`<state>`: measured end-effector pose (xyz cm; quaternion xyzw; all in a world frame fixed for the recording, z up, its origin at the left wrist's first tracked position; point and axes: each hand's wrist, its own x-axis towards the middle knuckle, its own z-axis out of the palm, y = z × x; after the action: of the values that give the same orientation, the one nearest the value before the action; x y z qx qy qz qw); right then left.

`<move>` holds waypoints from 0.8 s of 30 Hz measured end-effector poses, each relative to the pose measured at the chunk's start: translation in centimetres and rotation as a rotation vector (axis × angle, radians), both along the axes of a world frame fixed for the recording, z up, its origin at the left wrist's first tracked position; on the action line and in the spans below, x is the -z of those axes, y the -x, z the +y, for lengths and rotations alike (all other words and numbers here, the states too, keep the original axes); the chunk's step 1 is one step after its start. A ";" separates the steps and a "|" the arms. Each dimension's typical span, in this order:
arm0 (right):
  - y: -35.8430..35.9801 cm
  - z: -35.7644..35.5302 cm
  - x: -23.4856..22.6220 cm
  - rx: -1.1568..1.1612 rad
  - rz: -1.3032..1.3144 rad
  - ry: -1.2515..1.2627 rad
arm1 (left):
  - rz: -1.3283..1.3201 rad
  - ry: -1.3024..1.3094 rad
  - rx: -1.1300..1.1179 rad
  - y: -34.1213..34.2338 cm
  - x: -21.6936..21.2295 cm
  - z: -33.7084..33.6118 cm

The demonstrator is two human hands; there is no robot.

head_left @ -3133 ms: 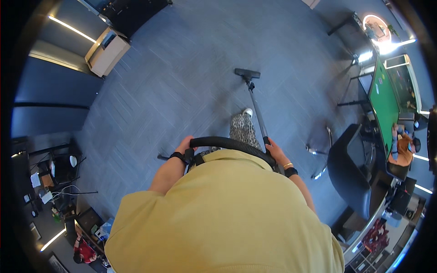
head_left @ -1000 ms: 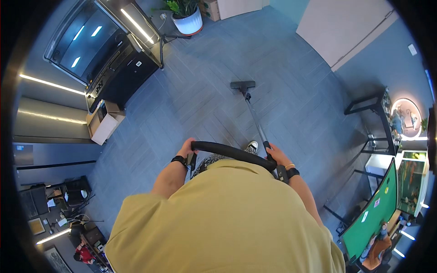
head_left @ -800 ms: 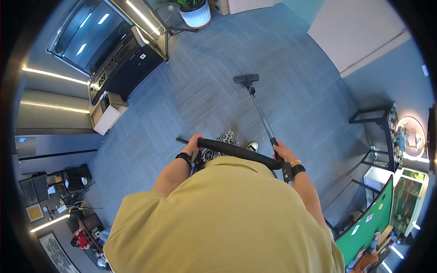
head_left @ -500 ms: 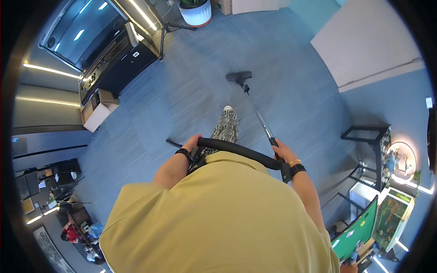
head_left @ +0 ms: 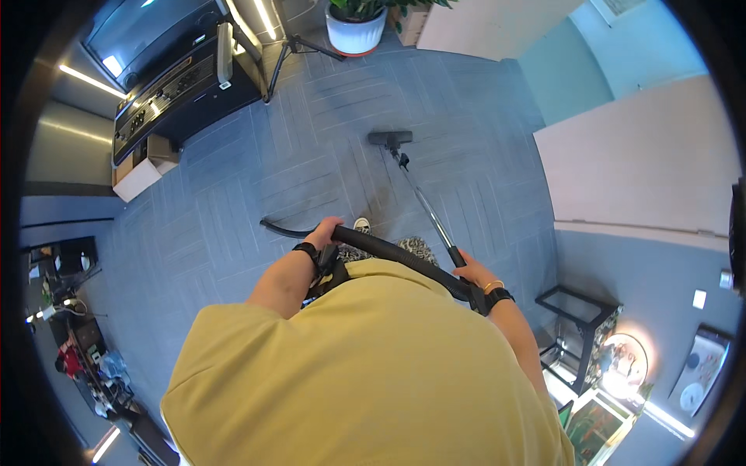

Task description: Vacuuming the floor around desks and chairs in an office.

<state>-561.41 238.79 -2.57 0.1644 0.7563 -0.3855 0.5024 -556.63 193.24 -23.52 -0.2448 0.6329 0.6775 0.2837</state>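
A vacuum cleaner's black floor head (head_left: 390, 139) lies flat on the floor in front of me. From it a shiny metal tube (head_left: 432, 217) slants back to my right hand (head_left: 475, 272), which is closed round the black handle at the tube's upper end. A thick black hose (head_left: 400, 256) bows across in front of my belly. My left hand (head_left: 325, 231) is closed on this hose near its left end, and a thinner curved black piece (head_left: 284, 228) sticks out to the left beyond it. The vacuum's body is not in view. One shoe (head_left: 362, 224) shows below the hose.
Grey-blue floor (head_left: 256, 163) surrounds me. Ahead stand a white plant pot (head_left: 356, 33) and a black tripod (head_left: 291, 48). At the left are a dark cabinet (head_left: 179, 93) and a cardboard box (head_left: 148, 167). A white panel (head_left: 637, 163) and a black metal stand (head_left: 579, 322) are on the right.
The view has shifted forward and turned, and a shoe has come forward. The floor head now lies slightly further left. Both hands keep their hold.
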 end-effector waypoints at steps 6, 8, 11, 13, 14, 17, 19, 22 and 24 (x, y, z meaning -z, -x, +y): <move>9.5 -1.1 0.7 -0.139 0.027 -0.046 | 0.524 0.333 0.218 2.3 -1.6 0.1; 12.9 -1.8 0.5 -0.162 -0.003 -0.036 | 0.827 0.607 0.245 4.4 -4.4 0.4; 18.8 -3.1 1.2 -0.186 -0.046 -0.064 | -0.504 -0.304 -0.603 7.9 -4.8 0.8; 23.2 -3.4 1.5 -0.281 0.002 -0.127 | -0.562 -0.303 -0.798 11.0 -7.5 1.9; 25.4 -3.2 2.3 -0.310 0.001 -0.115 | -0.280 -0.156 -0.595 9.9 -4.4 1.9; 31.6 -2.5 6.2 -0.374 0.032 0.009 | 0.267 0.351 -0.339 8.5 0.5 3.8; 35.6 -0.1 6.8 -0.393 0.053 -0.055 | -0.085 -0.009 -0.832 15.3 -4.1 8.2; 41.5 -1.2 1.6 -0.427 0.042 -0.020 | 0.141 0.115 -0.640 18.9 -12.5 7.9; 44.5 -0.8 0.3 -0.495 0.043 -0.040 | -0.008 -0.187 -0.850 19.5 -13.9 10.9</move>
<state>-605.94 238.03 -2.89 -0.0241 0.7917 -0.2390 0.5617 -576.13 204.15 -9.66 -0.4596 0.4106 0.7875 0.0027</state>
